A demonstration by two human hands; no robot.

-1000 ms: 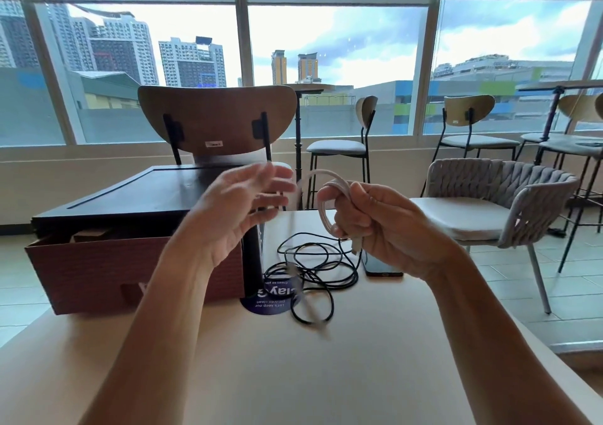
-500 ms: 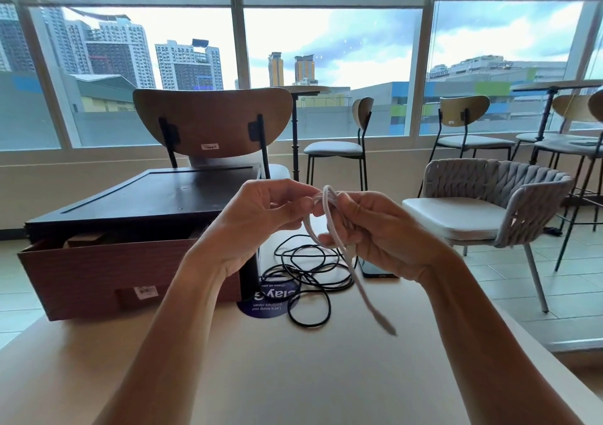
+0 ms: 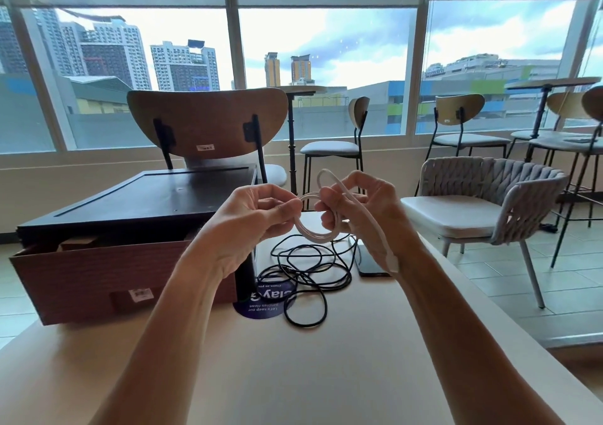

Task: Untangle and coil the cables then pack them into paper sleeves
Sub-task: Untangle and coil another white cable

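While the pale table (image 3: 293,375) is filling the bottom of the frame, both hands are working just above its middle. The left hand (image 3: 257,219) is pinching the left side of the white cable (image 3: 315,233) coil between thumb and fingertips. The right hand (image 3: 365,209) is curling round the coil's right side, with one loose loop rising above it. The free tail is hanging past the right wrist, ending in its plug (image 3: 393,263).

As I judge it, the left pinch should be holding the turns flat together while the right is laying the tail round in loops of matching size, without twisting it.

Beyond the hands, at centre frame, the black cable (image 3: 310,274) is lying tangled on the table, just beside a phone (image 3: 368,266). At centre left a brown box (image 3: 98,271) is sitting; whether it is holding paper sleeves I cannot tell.
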